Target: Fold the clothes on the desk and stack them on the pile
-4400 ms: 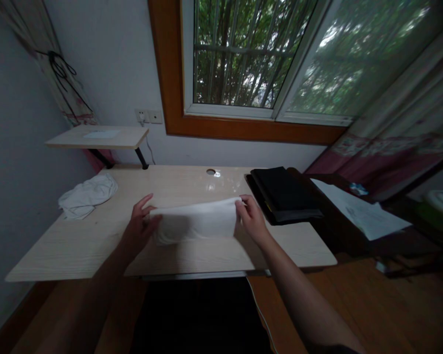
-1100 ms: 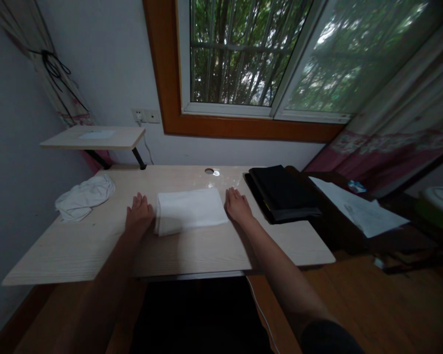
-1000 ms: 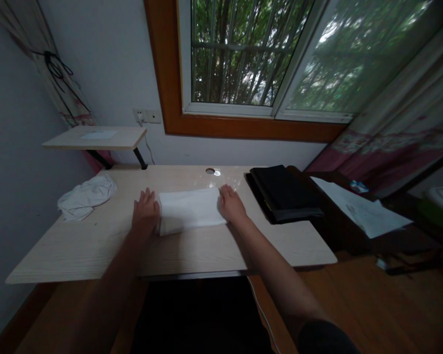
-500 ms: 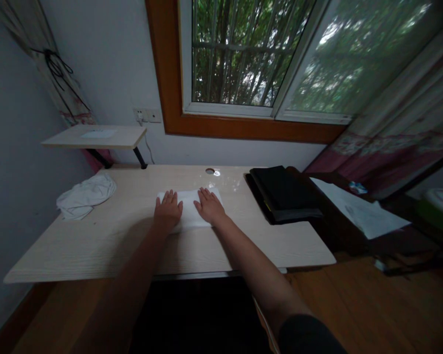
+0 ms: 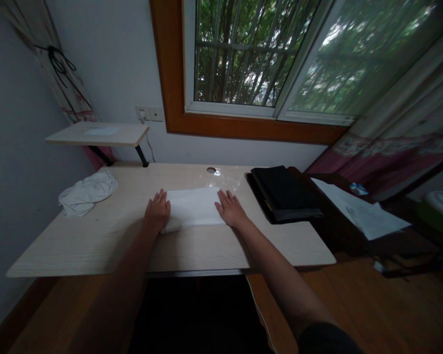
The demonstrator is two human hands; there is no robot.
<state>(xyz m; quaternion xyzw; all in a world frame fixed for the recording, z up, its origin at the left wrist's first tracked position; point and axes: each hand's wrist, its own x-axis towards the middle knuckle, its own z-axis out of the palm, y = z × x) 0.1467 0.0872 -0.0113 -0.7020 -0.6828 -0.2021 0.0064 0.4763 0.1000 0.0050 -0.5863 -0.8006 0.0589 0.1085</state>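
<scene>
A folded white cloth (image 5: 195,209) lies flat as a rectangle on the pale wooden desk (image 5: 203,250). At its left edge rests my left hand (image 5: 157,212), palm down with the fingers stretched out. My right hand (image 5: 232,209) lies flat over the cloth's right edge, its fingers also extended. Neither hand grips anything. A second white cloth (image 5: 87,193), crumpled, sits at the desk's left side, away from both hands.
A raised shelf (image 5: 99,133) with a paper on it stands at the back left. Black folders (image 5: 284,194) lie at the desk's right. Beyond them, a paper sheet (image 5: 358,209) rests on a dark surface. A window (image 5: 258,54) is behind.
My hands have slid apart from the middle of the folded cloth to its two side edges, the left one leftward and the right one rightward. More of the cloth shows between them.
</scene>
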